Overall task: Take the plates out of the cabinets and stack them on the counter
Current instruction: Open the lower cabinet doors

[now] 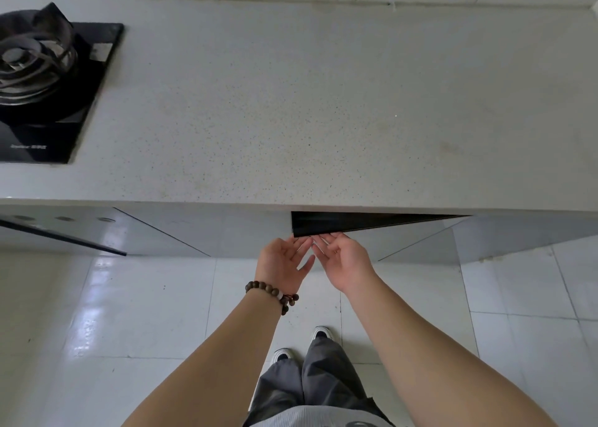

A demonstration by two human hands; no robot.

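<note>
No plate is in view. Below the speckled white counter (291, 102) a grey cabinet door (404, 235) stands partly ajar, with a dark gap (339, 222) behind its top edge. My left hand (283, 264), with a bead bracelet at the wrist, and my right hand (343, 261) reach side by side toward the door's free edge. Their fingers are spread and the fingertips touch or nearly touch that edge. Neither hand holds anything. The cabinet's inside is hidden by the counter's overhang.
A black gas hob (48, 86) with a burner sits on the counter's left end. Another cabinet door (64, 235) at the left also stands ajar. White tiled wall runs behind the counter. Glossy floor tiles (129, 313) and my feet are below.
</note>
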